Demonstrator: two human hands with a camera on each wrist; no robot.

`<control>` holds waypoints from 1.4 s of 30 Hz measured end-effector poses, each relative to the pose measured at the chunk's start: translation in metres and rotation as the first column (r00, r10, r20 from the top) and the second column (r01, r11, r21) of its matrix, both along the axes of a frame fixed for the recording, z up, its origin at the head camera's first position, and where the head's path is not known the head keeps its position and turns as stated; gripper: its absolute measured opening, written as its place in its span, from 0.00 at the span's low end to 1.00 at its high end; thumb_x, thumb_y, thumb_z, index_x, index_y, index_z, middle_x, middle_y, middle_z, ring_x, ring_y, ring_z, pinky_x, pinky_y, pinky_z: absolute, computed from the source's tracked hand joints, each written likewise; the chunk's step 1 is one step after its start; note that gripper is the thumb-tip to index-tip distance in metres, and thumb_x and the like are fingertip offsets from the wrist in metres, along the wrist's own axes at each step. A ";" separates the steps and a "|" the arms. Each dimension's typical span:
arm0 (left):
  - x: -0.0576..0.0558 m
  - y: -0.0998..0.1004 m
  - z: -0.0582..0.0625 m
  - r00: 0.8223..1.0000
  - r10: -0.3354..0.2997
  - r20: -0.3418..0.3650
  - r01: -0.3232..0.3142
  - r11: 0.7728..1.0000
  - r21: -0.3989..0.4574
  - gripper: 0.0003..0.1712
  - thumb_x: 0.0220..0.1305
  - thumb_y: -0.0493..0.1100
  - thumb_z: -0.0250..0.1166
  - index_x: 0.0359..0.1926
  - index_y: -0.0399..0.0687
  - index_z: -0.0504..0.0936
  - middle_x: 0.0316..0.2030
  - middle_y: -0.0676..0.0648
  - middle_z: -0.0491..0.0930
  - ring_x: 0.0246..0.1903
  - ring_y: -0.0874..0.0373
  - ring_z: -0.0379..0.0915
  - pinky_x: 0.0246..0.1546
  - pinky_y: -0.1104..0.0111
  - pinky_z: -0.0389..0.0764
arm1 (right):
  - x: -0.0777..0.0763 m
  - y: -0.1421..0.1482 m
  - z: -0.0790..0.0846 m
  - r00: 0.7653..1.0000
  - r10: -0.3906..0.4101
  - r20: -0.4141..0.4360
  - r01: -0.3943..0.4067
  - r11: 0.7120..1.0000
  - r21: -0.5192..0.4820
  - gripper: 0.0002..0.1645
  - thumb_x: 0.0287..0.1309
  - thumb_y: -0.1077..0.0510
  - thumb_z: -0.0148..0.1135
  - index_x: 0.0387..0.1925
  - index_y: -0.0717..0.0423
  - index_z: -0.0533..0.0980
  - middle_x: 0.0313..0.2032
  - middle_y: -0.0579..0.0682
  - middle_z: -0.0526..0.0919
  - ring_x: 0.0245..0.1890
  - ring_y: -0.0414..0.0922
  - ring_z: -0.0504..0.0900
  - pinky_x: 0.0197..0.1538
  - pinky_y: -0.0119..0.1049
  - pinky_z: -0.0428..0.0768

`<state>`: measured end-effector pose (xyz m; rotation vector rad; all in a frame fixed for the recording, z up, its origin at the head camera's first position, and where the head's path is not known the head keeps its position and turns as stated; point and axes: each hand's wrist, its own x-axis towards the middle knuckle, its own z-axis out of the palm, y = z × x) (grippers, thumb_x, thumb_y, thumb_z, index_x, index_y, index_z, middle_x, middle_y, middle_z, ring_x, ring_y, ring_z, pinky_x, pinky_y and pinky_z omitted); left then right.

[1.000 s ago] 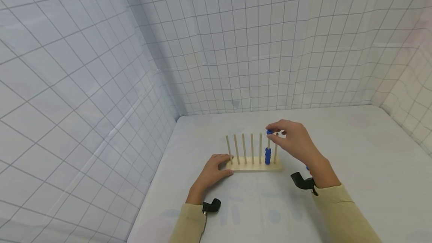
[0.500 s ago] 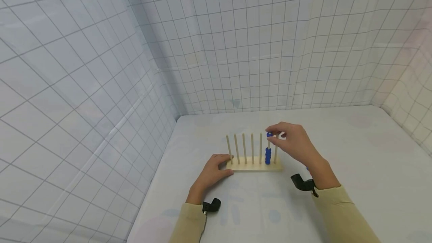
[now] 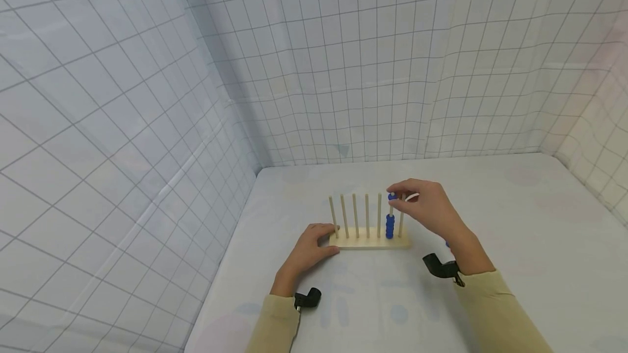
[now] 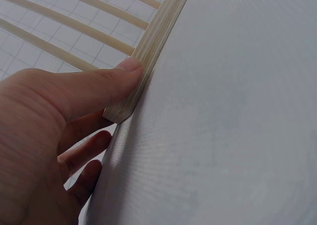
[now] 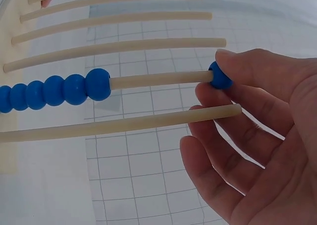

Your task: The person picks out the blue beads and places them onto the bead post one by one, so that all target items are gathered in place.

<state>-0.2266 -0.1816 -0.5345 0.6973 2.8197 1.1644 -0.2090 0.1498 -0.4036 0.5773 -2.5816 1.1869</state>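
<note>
Right wrist view: I see my right hand point(image 5: 257, 136) pinching a small round blue bead point(image 5: 219, 76) at a wooden peg's tip, above stacked blue beads point(image 5: 54, 90). My left hand point(image 3: 308, 249) grips the pale wooden peg rack point(image 3: 369, 241) on the white table point(image 3: 515, 244).

I seem to be in a recording booth or test enclosure, not a home; white sheeting printed with a dark grid point(image 3: 373, 70) walls me in from nine o'clock round to three; it hangs slightly creased; a pale, plain tabletop point(image 3: 515, 217) fills the floor of it, meeting the sheeting at twelve.
</note>
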 end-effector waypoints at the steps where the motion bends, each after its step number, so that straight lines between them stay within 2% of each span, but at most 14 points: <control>1: 0.000 0.000 0.000 1.000 0.001 0.000 -0.001 1.000 -0.001 0.32 0.60 0.52 0.74 0.65 0.51 0.79 0.62 0.51 0.76 0.64 0.52 0.65 0.66 0.53 0.66 | -0.001 0.000 0.000 1.000 0.000 0.011 0.000 1.000 -0.002 0.13 0.61 0.56 0.72 0.48 0.47 0.85 0.36 0.40 0.83 0.39 0.41 0.79 0.46 0.42 0.84; 9: 0.000 -0.001 0.001 1.000 -0.015 -0.017 0.015 1.000 0.012 0.32 0.60 0.52 0.74 0.64 0.50 0.80 0.61 0.50 0.77 0.63 0.51 0.66 0.65 0.51 0.67 | -0.001 0.000 -0.001 0.996 -0.011 0.083 0.012 1.000 -0.012 0.10 0.61 0.54 0.72 0.45 0.44 0.85 0.34 0.42 0.82 0.39 0.43 0.79 0.47 0.45 0.84; 34: -0.001 0.000 0.000 1.000 -0.007 -0.004 0.007 1.000 0.000 0.31 0.60 0.53 0.74 0.64 0.55 0.80 0.61 0.53 0.76 0.64 0.53 0.65 0.66 0.53 0.66 | -0.003 -0.001 -0.011 0.994 -0.009 0.110 0.013 0.999 -0.039 0.13 0.60 0.54 0.73 0.47 0.46 0.84 0.33 0.43 0.81 0.39 0.43 0.81 0.46 0.44 0.84; 42: 0.000 0.000 0.001 1.000 -0.002 0.004 0.002 1.000 0.004 0.31 0.60 0.52 0.74 0.64 0.55 0.80 0.62 0.53 0.76 0.64 0.54 0.65 0.66 0.53 0.66 | -0.004 0.000 -0.015 0.986 -0.025 0.164 0.034 0.998 -0.052 0.12 0.59 0.52 0.73 0.45 0.44 0.84 0.33 0.44 0.82 0.42 0.50 0.84 0.42 0.44 0.83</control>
